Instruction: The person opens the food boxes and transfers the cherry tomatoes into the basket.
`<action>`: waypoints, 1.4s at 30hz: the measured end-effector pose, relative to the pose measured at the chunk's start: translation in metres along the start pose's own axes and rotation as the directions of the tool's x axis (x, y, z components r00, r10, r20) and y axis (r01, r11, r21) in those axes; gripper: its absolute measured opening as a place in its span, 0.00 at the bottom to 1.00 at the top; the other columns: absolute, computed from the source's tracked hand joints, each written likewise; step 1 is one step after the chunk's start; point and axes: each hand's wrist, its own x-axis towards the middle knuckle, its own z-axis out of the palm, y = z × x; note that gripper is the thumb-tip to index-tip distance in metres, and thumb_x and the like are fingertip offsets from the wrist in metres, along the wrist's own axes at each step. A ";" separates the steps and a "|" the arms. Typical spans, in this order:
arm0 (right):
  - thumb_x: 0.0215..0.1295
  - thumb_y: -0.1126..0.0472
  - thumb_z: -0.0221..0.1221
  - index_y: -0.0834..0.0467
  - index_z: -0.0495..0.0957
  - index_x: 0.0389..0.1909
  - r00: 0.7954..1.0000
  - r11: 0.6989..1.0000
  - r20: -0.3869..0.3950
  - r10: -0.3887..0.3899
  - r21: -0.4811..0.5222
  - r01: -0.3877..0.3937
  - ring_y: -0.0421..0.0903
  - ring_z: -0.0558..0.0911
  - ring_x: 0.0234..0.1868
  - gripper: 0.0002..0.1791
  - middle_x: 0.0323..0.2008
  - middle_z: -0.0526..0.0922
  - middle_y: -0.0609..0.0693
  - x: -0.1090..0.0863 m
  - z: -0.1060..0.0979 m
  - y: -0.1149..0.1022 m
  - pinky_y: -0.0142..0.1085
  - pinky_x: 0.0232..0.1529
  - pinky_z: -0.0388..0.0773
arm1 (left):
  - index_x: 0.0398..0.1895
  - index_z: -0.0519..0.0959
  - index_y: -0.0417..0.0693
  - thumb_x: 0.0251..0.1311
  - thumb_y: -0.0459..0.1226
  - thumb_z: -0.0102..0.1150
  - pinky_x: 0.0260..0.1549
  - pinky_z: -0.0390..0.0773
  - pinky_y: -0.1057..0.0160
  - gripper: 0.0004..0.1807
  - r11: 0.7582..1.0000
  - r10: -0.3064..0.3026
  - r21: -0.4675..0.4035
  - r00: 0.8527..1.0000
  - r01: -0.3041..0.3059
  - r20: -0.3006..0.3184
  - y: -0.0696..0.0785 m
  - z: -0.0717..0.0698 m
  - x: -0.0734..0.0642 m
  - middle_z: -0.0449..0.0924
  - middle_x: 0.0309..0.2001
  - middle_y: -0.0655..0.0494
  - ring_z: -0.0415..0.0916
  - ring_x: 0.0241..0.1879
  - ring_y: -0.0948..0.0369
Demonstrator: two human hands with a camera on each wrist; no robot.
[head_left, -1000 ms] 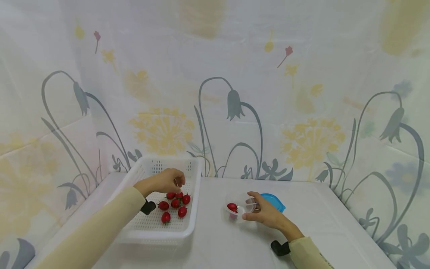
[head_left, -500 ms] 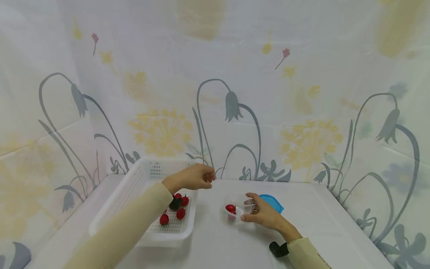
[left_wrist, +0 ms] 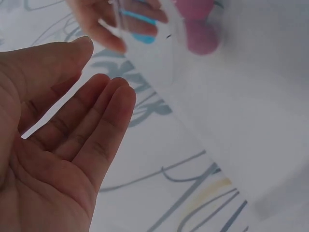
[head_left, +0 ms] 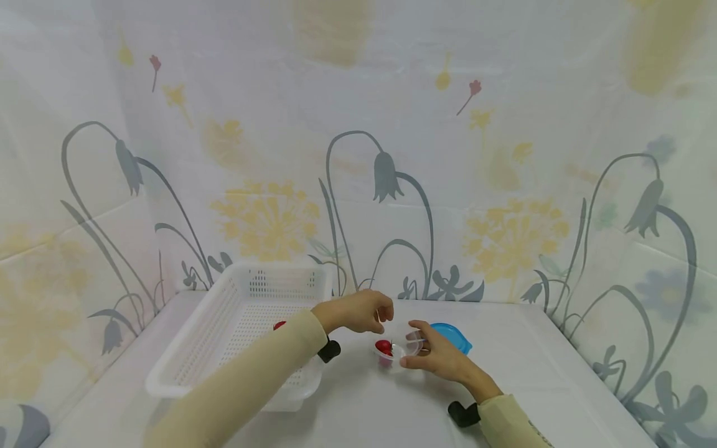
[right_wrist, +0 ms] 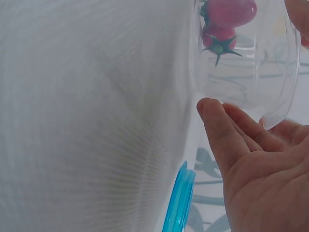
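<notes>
My right hand (head_left: 442, 356) grips a clear plastic cup (head_left: 399, 356) by its side; the thumb is on the near side, the fingers on the far side. Red cherry tomatoes (right_wrist: 231, 12) with green stems lie inside the cup. My left hand (head_left: 363, 311) is just above and to the left of the cup, fingers bent. In the left wrist view the left thumb (left_wrist: 63, 60) comes close to the index finger, and I cannot tell whether something small is pinched there. A bit of red (right_wrist: 305, 42) shows at the right wrist view's edge.
A white perforated basket (head_left: 168, 373) stands on the left of the white-covered table. One tomato (head_left: 279, 325) shows in it; my left forearm (head_left: 252, 379) covers others. A blue lid (head_left: 452, 336) lies behind the right hand. A flower-patterned sheet (head_left: 358, 205) rises behind.
My left hand has left the basket and moved right, over to the cup. The right hand has kept its hold on the cup in the same place.
</notes>
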 end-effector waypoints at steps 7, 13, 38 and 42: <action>0.55 0.52 0.68 0.59 0.54 0.70 1.000 1.000 -0.004 -0.001 0.006 0.001 0.50 0.79 0.49 0.46 0.59 0.71 0.58 -0.001 -0.001 0.000 0.46 0.48 0.77 | 0.35 0.77 0.52 0.54 0.35 0.68 0.36 0.73 0.70 0.09 0.997 -0.043 0.072 0.998 0.040 0.045 0.004 0.016 0.011 0.76 0.35 0.61 0.71 0.35 0.66; 0.56 0.54 0.67 0.61 0.53 0.70 1.000 1.000 -0.003 -0.005 0.015 0.005 0.53 0.78 0.50 0.46 0.60 0.70 0.61 0.000 -0.001 0.003 0.48 0.48 0.77 | 0.39 0.78 0.50 0.53 0.37 0.68 0.35 0.73 0.68 0.11 0.991 -0.088 0.102 0.994 0.082 0.063 0.002 0.027 0.018 0.77 0.39 0.56 0.71 0.35 0.65; 0.54 0.51 0.69 0.60 0.55 0.69 0.999 0.999 0.012 -0.043 0.022 0.043 0.54 0.79 0.51 0.47 0.59 0.71 0.60 -0.002 -0.002 0.000 0.45 0.49 0.77 | 0.43 0.79 0.51 0.50 0.40 0.72 0.31 0.73 0.66 0.17 0.968 -0.197 0.177 0.974 0.176 0.111 0.006 0.046 0.037 0.72 0.35 0.61 0.70 0.33 0.65; 0.54 0.51 0.69 0.58 0.55 0.69 0.999 0.999 0.009 -0.042 0.022 0.042 0.53 0.79 0.51 0.46 0.58 0.71 0.60 -0.002 -0.001 0.001 0.44 0.49 0.77 | 0.43 0.79 0.50 0.49 0.40 0.72 0.31 0.73 0.66 0.17 0.970 -0.186 0.178 0.975 0.163 0.121 0.007 0.047 0.038 0.72 0.34 0.61 0.71 0.32 0.65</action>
